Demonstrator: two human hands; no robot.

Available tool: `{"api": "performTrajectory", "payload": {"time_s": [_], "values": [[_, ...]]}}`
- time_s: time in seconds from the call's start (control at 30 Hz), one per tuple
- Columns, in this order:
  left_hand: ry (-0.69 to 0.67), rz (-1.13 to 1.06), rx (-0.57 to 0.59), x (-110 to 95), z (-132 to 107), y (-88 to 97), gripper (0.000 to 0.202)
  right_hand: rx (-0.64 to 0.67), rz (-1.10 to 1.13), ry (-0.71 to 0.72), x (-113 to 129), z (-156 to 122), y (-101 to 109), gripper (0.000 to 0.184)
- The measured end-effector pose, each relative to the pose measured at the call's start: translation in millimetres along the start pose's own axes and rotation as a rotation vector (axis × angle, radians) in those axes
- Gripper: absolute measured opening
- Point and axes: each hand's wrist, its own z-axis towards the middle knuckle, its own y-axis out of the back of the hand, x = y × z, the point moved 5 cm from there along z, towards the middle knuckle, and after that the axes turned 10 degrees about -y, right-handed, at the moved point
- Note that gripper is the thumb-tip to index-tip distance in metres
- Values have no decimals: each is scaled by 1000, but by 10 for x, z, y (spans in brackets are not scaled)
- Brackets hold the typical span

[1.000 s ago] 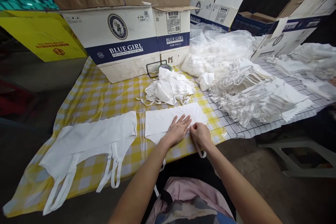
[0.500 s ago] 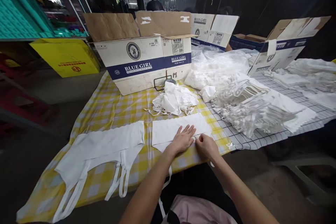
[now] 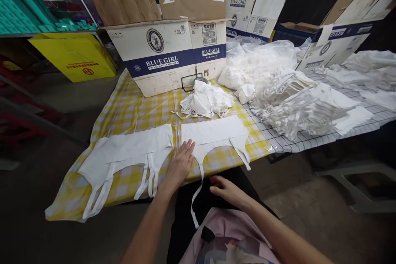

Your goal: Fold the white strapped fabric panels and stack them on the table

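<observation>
A white strapped garment (image 3: 216, 132) lies flat near the table's front edge, its upper part folded into a straight band. My left hand (image 3: 182, 161) rests with outstretched fingers against its left end, between it and a second garment. One narrow strap (image 3: 197, 198) hangs from this piece over the table edge toward my lap. Close to that strap, my right hand (image 3: 227, 192) hovers above my lap, thumb and fingers apart, with nothing visible in it. The second white strapped garment (image 3: 133, 146) is spread to the left, its straps lying across the table edge.
Behind the garments sits a crumpled white cloth heap (image 3: 207, 99). A cardboard box (image 3: 154, 53) stands at the back of the yellow checked tablecloth (image 3: 123, 103). Stacked white garments (image 3: 303, 103) and a clear plastic bag (image 3: 260, 62) occupy the right side.
My left hand has slid left to the garment's end. My right hand has come off the cloth, back over my lap, and opened. The garment's right strap now lies spread out, and the view has tilted down.
</observation>
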Motion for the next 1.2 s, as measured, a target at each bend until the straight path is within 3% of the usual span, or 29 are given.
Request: {"api": "performTrajectory", "payload": {"time_s": [0.07, 0.13, 0.23, 0.43, 0.57, 0.67, 0.73, 0.8, 0.9, 1.03, 1.2], "values": [[-68, -18, 26, -113, -44, -20, 50, 33, 217, -37, -16, 158, -297, 47], [-101, -25, 63, -185, -76, -53, 48, 36, 299, -39, -35, 211, -484, 48], [-97, -17, 83, -206, -105, -88, 44, 17, 345, -15, -88, 57, -539, 46], [-90, -46, 60, -197, -114, -96, 43, -15, 134, -49, -158, -638, -258, 31], [-74, -66, 50, -197, -113, -91, 43, -9, 28, -76, -80, -1037, -5, 32], [-56, -73, 43, -193, -112, -89, 43, 20, 59, -47, 38, -1244, 169, 30], [-46, -72, 35, -188, -111, -92, 42, 23, 149, -13, 139, -1326, 283, 40], [-39, -68, 32, -184, -109, -101, 42, 48, 209, 36, 268, -1370, 373, 40], [-32, -64, 34, -177, -101, -108, 42, 185, 239, 94, 513, -1388, 424, 32], [-35, -99, 45, -160, -91, -92, 43, 331, 282, 112, 852, -1289, 402, 44], [9, -270, 77, -152, -72, -25, 39, 145, 191, 160, 1166, -843, 424, 28]]}}
